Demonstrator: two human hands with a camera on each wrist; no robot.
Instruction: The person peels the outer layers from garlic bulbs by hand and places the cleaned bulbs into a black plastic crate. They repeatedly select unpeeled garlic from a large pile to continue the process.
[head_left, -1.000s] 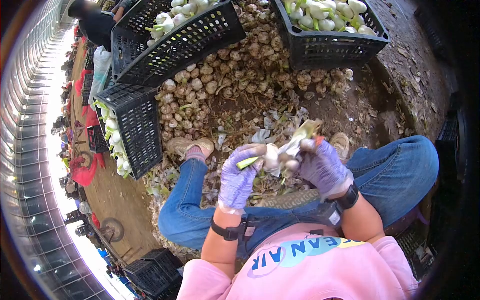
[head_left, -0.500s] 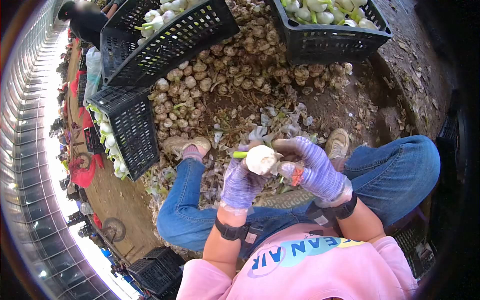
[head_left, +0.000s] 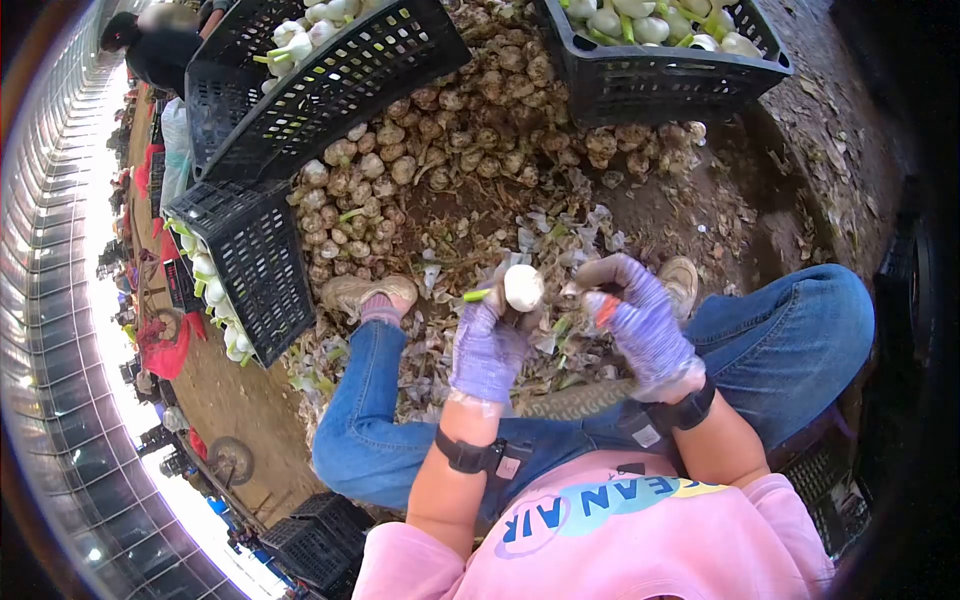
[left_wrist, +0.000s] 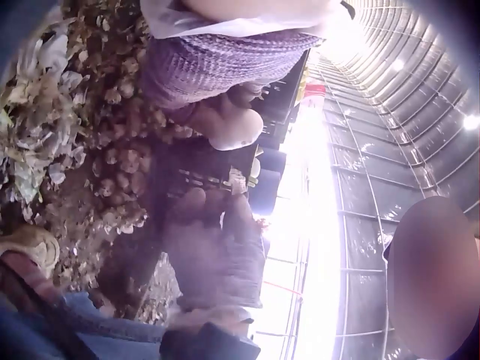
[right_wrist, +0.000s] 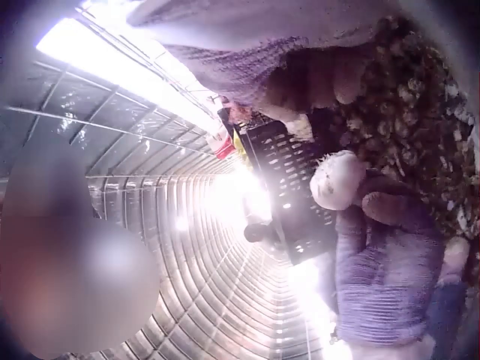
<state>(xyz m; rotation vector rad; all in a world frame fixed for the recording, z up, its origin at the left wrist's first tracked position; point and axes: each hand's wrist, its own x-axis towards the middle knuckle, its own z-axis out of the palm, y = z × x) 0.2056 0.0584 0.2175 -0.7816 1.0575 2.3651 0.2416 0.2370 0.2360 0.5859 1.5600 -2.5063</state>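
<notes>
A white garlic bulb [head_left: 524, 288] with a short green stem is gripped in my gloved left hand [head_left: 490, 350]. In the left wrist view the bulb [left_wrist: 237, 130] shows at the fingertips of my left hand [left_wrist: 217, 71]; the right wrist view shows the bulb [right_wrist: 338, 180] above my left hand [right_wrist: 386, 262]. My gloved right hand [head_left: 645, 325] is just right of the bulb, apart from it, fingers bent, with orange-red material on one digit. A pale bit shows by its fingertips; whether they pinch it is unclear. My right hand [right_wrist: 307, 75] is dark in its wrist view.
Black crates of white garlic stand at left [head_left: 260, 270], upper left [head_left: 335, 105] and upper right [head_left: 670, 88]. Unpeeled bulbs [head_left: 350, 205] are heaped between them. Loose skins [head_left: 535, 235] litter the ground before my legs. Another person [head_left: 165, 55] is at the far upper left.
My hands have drawn apart from around the bulb; the left hand keeps it, and the right has moved off to the right. Its leafy outer matter no longer shows, and its white surface is exposed.
</notes>
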